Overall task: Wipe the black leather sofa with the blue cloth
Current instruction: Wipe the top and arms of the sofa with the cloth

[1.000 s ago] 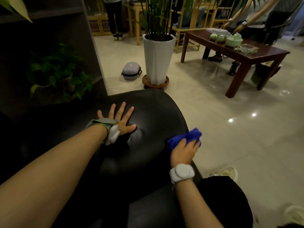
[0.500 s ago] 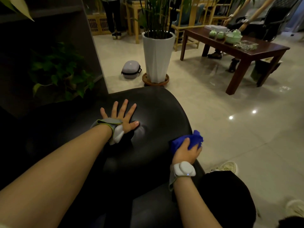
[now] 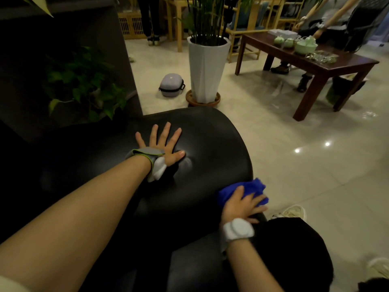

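Note:
The black leather sofa [image 3: 212, 144] fills the lower middle of the head view, its rounded arm bulging toward the floor. My left hand [image 3: 162, 144] lies flat on top of that arm, fingers spread and straight, pressing a dent into the leather. The blue cloth [image 3: 250, 187] is bunched on the arm's right edge. My right hand [image 3: 242, 204] lies on top of the cloth and presses it against the leather, fingers extended over it. Both wrists wear white bands.
A white planter [image 3: 207, 66] with tall stems stands on the tiled floor just beyond the sofa, a grey case [image 3: 171, 85] beside it. A dark wooden table [image 3: 315, 60] with green teaware is at the right, people behind it. A leafy plant [image 3: 84, 85] sits on the left.
My right hand with the cloth has slid slightly down and back along the sofa arm's right edge. My left hand stays flat in the same place.

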A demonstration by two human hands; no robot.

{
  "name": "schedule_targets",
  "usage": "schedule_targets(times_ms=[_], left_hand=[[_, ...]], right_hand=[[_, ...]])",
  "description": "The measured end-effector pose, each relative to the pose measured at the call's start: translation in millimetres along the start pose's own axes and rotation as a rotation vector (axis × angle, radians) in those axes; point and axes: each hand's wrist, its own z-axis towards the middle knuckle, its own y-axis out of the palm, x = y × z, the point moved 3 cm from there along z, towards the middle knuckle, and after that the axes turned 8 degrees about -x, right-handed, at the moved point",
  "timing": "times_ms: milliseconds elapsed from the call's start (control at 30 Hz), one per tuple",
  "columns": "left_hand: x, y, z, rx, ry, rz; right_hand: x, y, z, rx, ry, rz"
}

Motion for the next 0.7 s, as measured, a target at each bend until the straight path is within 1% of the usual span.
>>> schedule_targets(times_ms=[33, 100, 167, 233, 267, 367, 433, 500, 533, 600, 700], left_hand=[[0.1, 0.0, 0.5, 0.003, -0.006, 0.012], [1.1, -1.7, 1.0, -0.020, -0.007, 0.050], [2.0, -4.9, 0.7, -0.063, -0.007, 0.061], [2.7, -7.0, 0.6, -0.080, -0.012, 0.071], [3.1, -7.5, -0.3, -0.082, -0.013, 0.073], [4.3, -6.3, -3.0, -0.053, -0.005, 0.068], [5.8, -4.5, -4.5, -0.056, -0.013, 0.061], [5.8, -6.8, -5.4, -0.053, -0.021, 0.052], [7.0, -8.8, -7.5, -0.048, -0.014, 0.044], [6.4, -18.3, -12.6, -0.079, 0.027, 0.028], [-6.9, -43.4, -27.1, -0.163, 0.158, 0.055]], right_hand=[[-7.1, -13.1, 7.6, 0.060, 0.004, 0.057], [-8.6, -24.2, 14.1, 0.089, -0.028, 0.233], [-4.2, -18.6, -2.8, 0.127, -0.108, 0.411], [0.4, 4.7, -35.9, 0.148, -0.174, 0.464], [3.1, 19.9, -56.9, 0.132, -0.165, 0.459], [14.5, 67.0, -123.0, 0.007, -0.043, 0.514], [21.2, 81.6, -150.5, -0.074, -0.020, 0.536], [20.8, 82.8, -148.4, -0.110, -0.049, 0.542], [19.4, 75.3, -138.5, -0.091, -0.075, 0.546], [11.0, 52.8, -110.2, -0.004, -0.130, 0.541], [-1.2, 18.1, -64.3, 0.118, -0.206, 0.520]])
